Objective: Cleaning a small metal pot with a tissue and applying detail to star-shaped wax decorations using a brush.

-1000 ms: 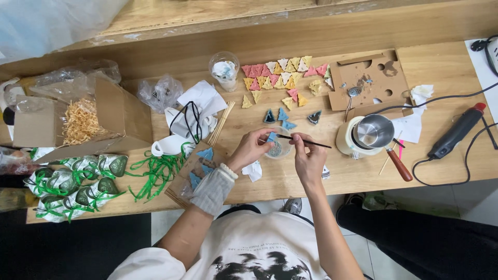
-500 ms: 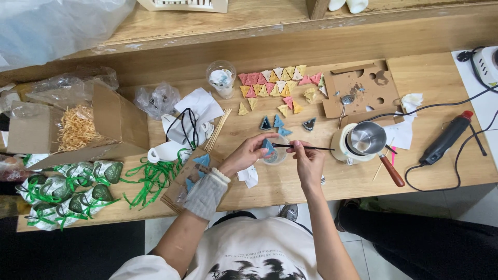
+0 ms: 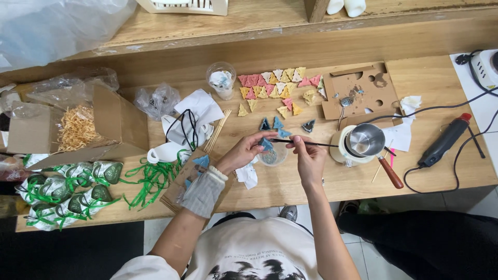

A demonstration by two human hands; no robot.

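The left hand (image 3: 244, 153) is pinching 1 small blue triangle piece (image 3: 266, 144) between thumb and fingertips, holding it directly above the small clear cup (image 3: 273, 154). The right hand (image 3: 307, 155) is gripping a thin black brush (image 3: 306, 142) in a pencil hold just right of the cup, its fingers clenched around the shaft, and the tip is meeting the piece.

Procedure, as judged from this view:
- The piece is best kept over the cup, so that any drips are falling into it.
- Bracing both wrists on the wooden table (image 3: 441, 93) should be steadying the stroke.
- Light strokes along the flat face, away from the pinching fingertips, look advisable.

Count, all places taken relative to the cup:
- 1 blue piece in hand, above the cup.
- About 4 dark blue triangles (image 3: 277, 124) lying just beyond the cup.
- Roughly 20 pink, yellow and cream triangles (image 3: 270, 85) farther beyond; the exact number cannot be told.
- 1 small metal pot (image 3: 365, 139) on its base to the right.
- 1 glue gun (image 3: 441, 142) well to the right.
- 1 clear plastic cup (image 3: 222, 79) beyond and left.
- 1 open cardboard box (image 3: 104, 129) well to the left.
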